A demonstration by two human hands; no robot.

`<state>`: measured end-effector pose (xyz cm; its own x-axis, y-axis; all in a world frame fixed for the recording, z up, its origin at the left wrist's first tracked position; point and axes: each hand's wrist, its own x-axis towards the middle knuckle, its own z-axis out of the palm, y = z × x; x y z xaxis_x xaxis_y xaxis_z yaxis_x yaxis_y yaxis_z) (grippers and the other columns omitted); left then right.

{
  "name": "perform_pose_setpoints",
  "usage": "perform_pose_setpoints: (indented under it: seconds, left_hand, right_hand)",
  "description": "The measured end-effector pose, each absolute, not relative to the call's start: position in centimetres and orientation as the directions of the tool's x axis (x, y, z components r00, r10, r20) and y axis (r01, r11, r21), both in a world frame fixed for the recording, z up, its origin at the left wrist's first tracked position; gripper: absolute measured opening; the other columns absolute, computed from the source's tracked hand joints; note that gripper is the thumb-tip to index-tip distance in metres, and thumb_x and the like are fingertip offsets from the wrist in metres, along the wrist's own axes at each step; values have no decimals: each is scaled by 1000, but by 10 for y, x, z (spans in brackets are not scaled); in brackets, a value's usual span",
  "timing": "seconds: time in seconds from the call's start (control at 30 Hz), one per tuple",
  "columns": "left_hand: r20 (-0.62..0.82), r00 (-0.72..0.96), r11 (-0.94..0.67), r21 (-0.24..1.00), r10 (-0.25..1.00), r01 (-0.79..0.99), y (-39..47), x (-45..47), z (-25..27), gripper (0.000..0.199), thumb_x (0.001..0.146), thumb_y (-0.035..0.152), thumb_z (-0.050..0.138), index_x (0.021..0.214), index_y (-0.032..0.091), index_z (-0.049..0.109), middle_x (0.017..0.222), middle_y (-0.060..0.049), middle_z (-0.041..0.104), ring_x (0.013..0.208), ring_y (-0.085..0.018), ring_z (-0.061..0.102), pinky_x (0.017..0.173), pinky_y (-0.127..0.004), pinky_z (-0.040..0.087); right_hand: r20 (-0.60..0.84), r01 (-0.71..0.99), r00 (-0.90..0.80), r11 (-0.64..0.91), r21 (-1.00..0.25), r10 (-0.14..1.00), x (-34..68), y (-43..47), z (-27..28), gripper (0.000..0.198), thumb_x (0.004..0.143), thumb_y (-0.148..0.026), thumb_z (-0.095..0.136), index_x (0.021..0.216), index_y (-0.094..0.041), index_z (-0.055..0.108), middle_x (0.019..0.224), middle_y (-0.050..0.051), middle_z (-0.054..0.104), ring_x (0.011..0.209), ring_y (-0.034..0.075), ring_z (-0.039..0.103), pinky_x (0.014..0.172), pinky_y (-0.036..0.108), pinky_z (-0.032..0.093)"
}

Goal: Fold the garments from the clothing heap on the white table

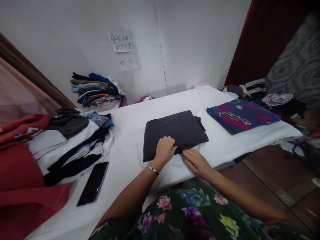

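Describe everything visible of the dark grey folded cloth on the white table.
The dark grey cloth looks plain, matte and soft, folded into a flat, rough rectangle. It lies slightly askew on the white table, left of the blue patterned cloth and apart from it. A bunched layer pokes out on its right side. The left hand rests on its near part; the right hand touches its near edge. The garment type is unclear.

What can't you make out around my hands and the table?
Head view throughout:
Dark cloth: underside, hidden by its top layer.
Left hand: palm, hidden by its own back.
Purple thing: lower part, hidden by the table.
Red cloth: cut off by the left edge.
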<state>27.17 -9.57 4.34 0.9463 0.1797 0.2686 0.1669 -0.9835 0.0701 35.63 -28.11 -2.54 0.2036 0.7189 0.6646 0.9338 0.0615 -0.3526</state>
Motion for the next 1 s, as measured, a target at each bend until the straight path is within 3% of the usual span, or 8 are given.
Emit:
perform_pose_setpoints:
  seconds: [0.2,0.3,0.5,0.57,0.67,0.77,0.87,1.0]
  left_hand:
    - [241,970,-990,138,43,9,-89,266,46,22,87,30,64,107,20,62,104,-4,64,96,-21,54,79,-36,40]
    - [224,973,-982,187,48,5,-85,267,52,12,91,25,58,97,21,67,96,-3,67,90,-19,56,77,-34,40]
    - [319,946,-971,239,60,-19,-86,269,57,19,94,24,52,85,19,68,87,-3,66,82,-16,56,76,-33,41]
    - [318,948,-976,212,24,-46,-87,268,50,20,95,24,50,86,19,68,88,-4,67,83,-17,56,75,-34,41]
    - [280,960,-979,189,-17,-73,-89,266,41,18,93,22,51,87,19,68,88,-4,67,84,-18,56,77,-35,42]
    - [300,954,-974,213,-9,-76,-89,265,39,16,91,19,53,87,20,68,102,-6,67,101,-20,57,89,-38,43]
    - [331,944,-974,217,10,-66,-88,266,41,17,92,25,52,97,21,68,134,-7,58,130,-23,44,109,-46,32]
    - [285,958,-990,132,-17,-57,-87,268,33,40,96,38,44,133,27,53,149,-6,45,140,-25,33,115,-54,22]
  right_hand:
    - [665,933,201,66,-353,719,349,-282,-31,53,95,-17,45,147,-20,40,131,15,60,122,25,55,101,50,49]
    - [638,934,195,58,-353,745,348,-284,-34,55,95,-18,44,150,-20,34,139,15,54,130,25,49,105,50,46]
    - [474,939,215,-48,-339,854,351,-276,-23,54,96,-29,45,147,-15,37,147,16,44,136,27,40,109,50,38]
    - [363,928,276,-149,-340,890,352,-265,-16,51,95,-33,47,142,-12,45,140,18,52,129,29,47,106,50,39]
    - [172,892,388,-322,-317,905,352,-246,-7,40,93,-40,52,120,-13,63,113,17,68,108,30,60,96,48,41]
    - [85,871,440,-402,-282,894,351,-236,-1,33,92,-40,54,107,-14,68,99,15,70,97,30,62,91,46,40]
    - [124,890,392,-342,-301,912,352,-240,0,33,91,-35,54,115,-14,64,103,15,69,100,29,60,91,45,40]
    - [327,911,278,-140,-387,903,351,-261,-8,33,94,-29,48,121,-15,61,111,13,67,106,26,57,95,43,43]
